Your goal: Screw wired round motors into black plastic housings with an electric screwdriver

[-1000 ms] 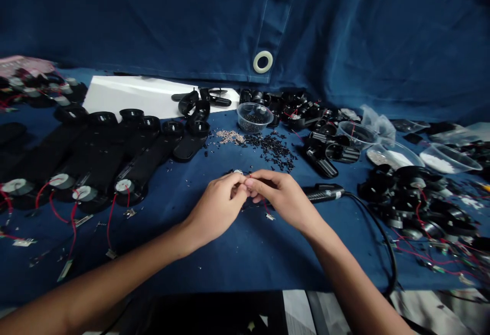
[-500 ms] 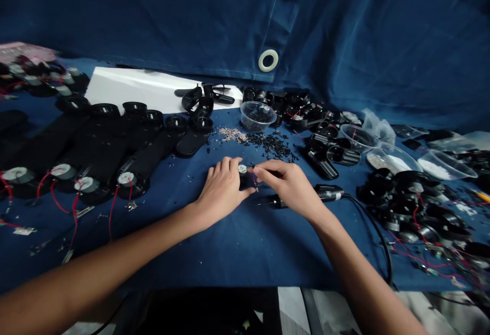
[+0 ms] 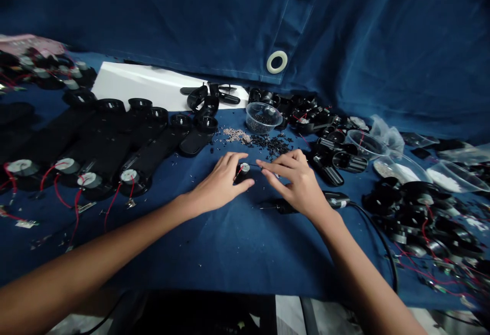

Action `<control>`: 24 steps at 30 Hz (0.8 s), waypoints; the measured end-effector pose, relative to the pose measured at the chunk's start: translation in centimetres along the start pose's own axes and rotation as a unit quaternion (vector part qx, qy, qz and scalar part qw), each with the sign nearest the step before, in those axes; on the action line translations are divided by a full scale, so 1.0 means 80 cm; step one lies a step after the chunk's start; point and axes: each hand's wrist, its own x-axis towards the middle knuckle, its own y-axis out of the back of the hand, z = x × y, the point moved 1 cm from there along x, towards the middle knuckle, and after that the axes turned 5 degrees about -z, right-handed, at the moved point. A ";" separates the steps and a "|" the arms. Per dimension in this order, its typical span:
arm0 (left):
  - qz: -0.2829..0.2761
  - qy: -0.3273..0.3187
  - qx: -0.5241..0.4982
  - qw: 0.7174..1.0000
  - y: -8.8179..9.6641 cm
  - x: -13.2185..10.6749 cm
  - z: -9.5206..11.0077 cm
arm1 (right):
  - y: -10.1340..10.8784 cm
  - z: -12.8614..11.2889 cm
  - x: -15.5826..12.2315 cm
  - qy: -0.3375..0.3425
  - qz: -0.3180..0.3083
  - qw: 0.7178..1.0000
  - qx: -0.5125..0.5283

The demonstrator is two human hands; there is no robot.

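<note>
Blue cloth [image 3: 237, 243] covers the bench, and a blue tarpaulin [image 3: 153, 13] with a white grommet [image 3: 276, 62] hangs behind it. Items I log from my remote seat:
- White sheet [image 3: 153, 87], at the back, left of centre.
- Black housings [image 3: 115, 146], in a row at left, each with a round motor and red leads at its near end.
- Clear cup [image 3: 263, 117] of dark screws, beyond the hands. Silver screws [image 3: 236, 134] are heaped just left of it and black screws [image 3: 273, 144] are strewn in front of it.
- Electric screwdriver [image 3: 333, 200], lying under the right wrist, its cable running off to the right.
- Clear bowls [image 3: 363, 141] and a heap of black parts [image 3: 421, 212] with red wires, at right.
- Left hand [image 3: 220, 187]: curled around a small motor [image 3: 244, 168], thumb and fingers gripping it on the cloth at centre.
- Right hand [image 3: 300, 184]: fingers stretched toward the small motor, tips just beside it. I cannot tell whether they pinch anything.
</note>
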 end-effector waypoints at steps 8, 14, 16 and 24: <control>0.012 0.090 -0.137 0.986 0.010 0.019 -0.016 | -0.025 -0.007 -0.010 0.059 -0.005 0.998 -0.020; 0.268 0.051 -0.027 0.962 0.004 -0.012 0.020 | -0.034 -0.014 -0.013 0.082 -0.011 0.990 -0.113; 0.247 -0.004 0.073 0.966 0.003 -0.029 0.037 | -0.034 -0.016 -0.015 0.083 -0.007 0.986 -0.141; 0.070 -0.026 0.126 0.989 0.000 -0.041 0.045 | -0.030 -0.027 -0.014 0.075 -0.030 0.984 -0.160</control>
